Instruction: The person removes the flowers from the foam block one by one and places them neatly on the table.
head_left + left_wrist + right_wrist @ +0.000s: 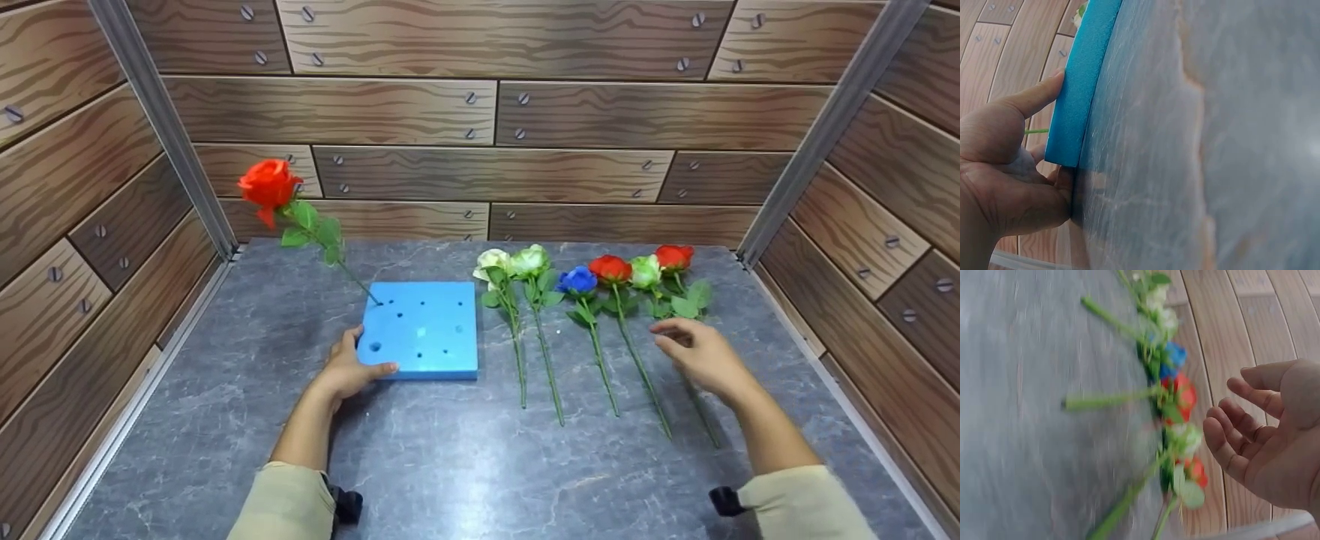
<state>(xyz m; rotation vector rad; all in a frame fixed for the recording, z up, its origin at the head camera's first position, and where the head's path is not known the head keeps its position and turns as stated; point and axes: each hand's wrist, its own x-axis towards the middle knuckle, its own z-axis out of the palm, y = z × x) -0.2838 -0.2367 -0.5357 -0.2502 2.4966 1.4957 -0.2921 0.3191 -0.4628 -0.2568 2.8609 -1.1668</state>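
My left hand (346,372) holds the near left corner of a flat blue foam block (431,330), thumb at its front edge and fingers along its left side. Small holes dot the block's top. One tall red artificial rose (268,184) stands in the far left hole, leaning left. Over the right end of a row of artificial roses hovers my right hand (701,358), fingers loosely bent and holding nothing. Nearest to it lie a light green rose (645,272) and a red rose (675,257), their stems partly hidden by the hand.
Left of these lie another red rose (610,268), a blue rose (577,280), a pale green rose (529,261) and a cream rose (493,264), stems toward me. Wood-patterned walls (480,172) enclose the grey marbled table (465,465) at the back and sides.
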